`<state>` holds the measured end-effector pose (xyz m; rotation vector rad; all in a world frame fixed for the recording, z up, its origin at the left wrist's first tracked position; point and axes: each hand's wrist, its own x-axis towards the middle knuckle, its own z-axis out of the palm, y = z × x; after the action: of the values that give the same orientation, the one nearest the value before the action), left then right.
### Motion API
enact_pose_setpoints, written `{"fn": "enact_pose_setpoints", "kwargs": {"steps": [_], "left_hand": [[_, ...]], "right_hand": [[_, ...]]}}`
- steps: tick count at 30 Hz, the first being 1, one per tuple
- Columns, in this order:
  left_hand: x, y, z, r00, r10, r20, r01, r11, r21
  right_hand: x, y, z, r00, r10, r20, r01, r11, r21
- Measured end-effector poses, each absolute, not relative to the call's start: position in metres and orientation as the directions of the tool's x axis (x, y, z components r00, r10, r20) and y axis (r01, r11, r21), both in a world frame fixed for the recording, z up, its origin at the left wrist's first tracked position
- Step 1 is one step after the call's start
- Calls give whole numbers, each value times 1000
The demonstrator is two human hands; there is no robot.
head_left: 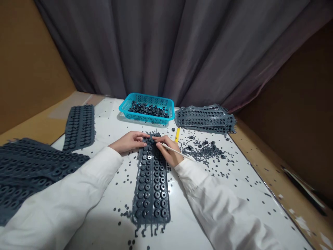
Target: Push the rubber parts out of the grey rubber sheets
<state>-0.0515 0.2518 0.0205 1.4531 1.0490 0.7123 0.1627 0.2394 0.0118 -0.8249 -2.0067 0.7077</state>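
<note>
In front of me lies a dark grey moulded rubber sheet (152,185) with rows of round, ring-shaped parts and a ragged near edge. My left hand (129,141) is at its far left corner, thumb and fingers bent and closed on the sheet. Across from it, my right hand (169,149) is closed around a thin off-white stick (180,153), which slants back over the wrist. Its fingertips meet the same far end of the sheet, close to the left fingertips. What lies right between the fingertips is too small to make out.
A blue basket (147,119) holds small black parts. Perforated sheets (205,119) lie at the back right, other moulded sheets (79,126) at the left, including a large pile (33,163). Black bits (205,151) and a yellow strip (177,135) lie on the white table (182,222).
</note>
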Motion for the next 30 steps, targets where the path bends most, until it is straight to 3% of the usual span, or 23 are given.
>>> {"fn": "enact_pose_setpoints", "kwargs": {"steps": [8, 23, 28, 30], "left_hand": [[-59, 251, 32, 600, 787, -144, 263, -23, 965], [-57, 250, 31, 611, 777, -151, 250, -9, 968], [-55, 249, 33, 601, 786, -143, 251, -15, 968], [-55, 249, 34, 597, 790, -138, 252, -21, 968]], "right_hand": [[163, 224, 12, -594, 638, 490, 192, 704, -684], [161, 228, 7, -588, 642, 492, 204, 707, -678], [159, 234, -1, -656, 567, 499, 268, 793, -548], [159, 236, -3, -635, 595, 493, 337, 787, -516]]}}
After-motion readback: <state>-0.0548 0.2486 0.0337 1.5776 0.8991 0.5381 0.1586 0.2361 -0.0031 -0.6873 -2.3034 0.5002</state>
